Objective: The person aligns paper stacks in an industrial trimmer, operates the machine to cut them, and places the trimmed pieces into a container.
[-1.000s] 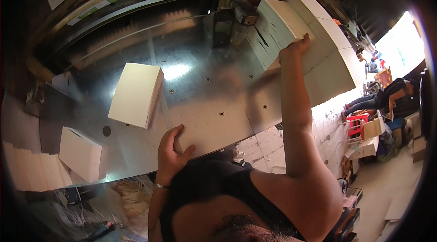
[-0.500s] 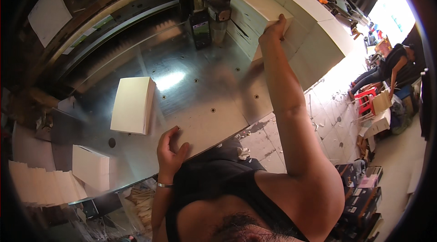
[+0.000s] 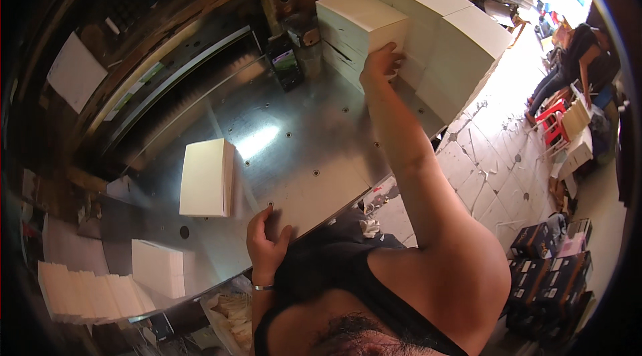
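Observation:
My right hand (image 3: pixel 382 61) reaches forward to the near end of a stack of cream paper (image 3: pixel 361 15) at the back right of the metal table. Its fingers are bent against the stack's side, below the top, and partly hide the sheets there. Close to the table's front edge is my left hand (image 3: pixel 269 243), empty, with thumb and fingers apart. A thick block of cut paper (image 3: pixel 204 179) lies by itself on the table, further out and to the left of that hand.
Taller paper stacks (image 3: pixel 461 41) stand right of the one I touch. Another paper block (image 3: pixel 158 268) and a row of paper bundles (image 3: pixel 93 292) are at the left. A phone (image 3: pixel 285 65) leans at the back. Someone (image 3: pixel 578 55) sits at far right, beyond dark boxes (image 3: pixel 552 279).
My right hand has moved from the top of the paper stack down to its near side. My left hand stays by the table edge. The whole view has shifted slightly.

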Motion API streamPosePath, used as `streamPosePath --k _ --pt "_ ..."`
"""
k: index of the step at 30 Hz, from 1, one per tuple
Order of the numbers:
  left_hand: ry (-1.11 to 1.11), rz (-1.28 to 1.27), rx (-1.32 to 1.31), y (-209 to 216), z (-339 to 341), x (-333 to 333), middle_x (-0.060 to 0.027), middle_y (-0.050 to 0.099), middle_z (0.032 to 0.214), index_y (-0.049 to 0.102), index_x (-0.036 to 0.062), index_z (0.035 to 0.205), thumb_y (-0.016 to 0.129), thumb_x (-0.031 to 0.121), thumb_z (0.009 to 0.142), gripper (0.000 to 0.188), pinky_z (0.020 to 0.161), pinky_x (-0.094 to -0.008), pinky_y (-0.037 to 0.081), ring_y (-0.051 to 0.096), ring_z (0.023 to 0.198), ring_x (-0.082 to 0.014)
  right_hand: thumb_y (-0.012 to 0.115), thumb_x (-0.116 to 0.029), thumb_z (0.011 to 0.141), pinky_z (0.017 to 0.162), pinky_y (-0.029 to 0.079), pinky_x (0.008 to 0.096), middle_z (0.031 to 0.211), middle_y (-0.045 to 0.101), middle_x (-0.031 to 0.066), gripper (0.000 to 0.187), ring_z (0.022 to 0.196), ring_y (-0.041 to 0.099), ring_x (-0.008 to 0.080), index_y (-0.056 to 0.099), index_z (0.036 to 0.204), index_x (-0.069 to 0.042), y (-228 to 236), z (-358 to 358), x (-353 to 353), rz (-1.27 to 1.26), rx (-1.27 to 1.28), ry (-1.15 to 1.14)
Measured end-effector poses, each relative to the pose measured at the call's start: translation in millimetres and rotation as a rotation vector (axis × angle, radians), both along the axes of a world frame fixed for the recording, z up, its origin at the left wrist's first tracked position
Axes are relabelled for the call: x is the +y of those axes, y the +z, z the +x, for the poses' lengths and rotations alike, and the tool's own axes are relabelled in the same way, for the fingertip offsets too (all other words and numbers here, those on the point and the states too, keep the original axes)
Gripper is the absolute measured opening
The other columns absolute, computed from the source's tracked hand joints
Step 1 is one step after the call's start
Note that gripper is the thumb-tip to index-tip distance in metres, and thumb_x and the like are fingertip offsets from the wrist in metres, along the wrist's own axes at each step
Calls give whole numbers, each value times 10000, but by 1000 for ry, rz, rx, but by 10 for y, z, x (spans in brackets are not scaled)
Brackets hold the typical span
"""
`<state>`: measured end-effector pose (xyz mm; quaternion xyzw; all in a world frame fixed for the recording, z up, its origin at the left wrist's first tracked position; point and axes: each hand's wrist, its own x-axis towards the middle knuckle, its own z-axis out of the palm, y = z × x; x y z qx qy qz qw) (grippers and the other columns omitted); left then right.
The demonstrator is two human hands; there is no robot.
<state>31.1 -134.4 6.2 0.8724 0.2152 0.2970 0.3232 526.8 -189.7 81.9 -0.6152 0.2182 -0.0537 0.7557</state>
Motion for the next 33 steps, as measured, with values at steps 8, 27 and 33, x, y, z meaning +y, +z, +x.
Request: streamPosePath --k 8,27,33 --pt "-12 22 39 2 67 17 -164 659 1252 624 12 1308 782 248 863 528 1011 -412 481 630 1156 -325 245 -692 1019 1233 102 611 1696 4 257 912 1551 62 492 24 1639 -60 -194 233 12 -87 -16 40" --pt "458 159 -30 822 -269 1557 -196 575 1405 563 13 1391 733 297 935 563 1100 -426 413 536 1309 -332 632 -434 993 1261 133 391 1693 111 254 983 1570 154 348 23 1631 -1 -1056 -1116 -553 -509 -813 575" --pt "533 -68 222 518 -296 2430 -217 658 1305 576 -26 1380 649 423 980 606 1026 -379 477 642 1172 -311 667 -389 979 1250 174 384 1683 173 251 946 1560 202 336 104 1628 8 -1056 -1102 -383 -345 -864 540"
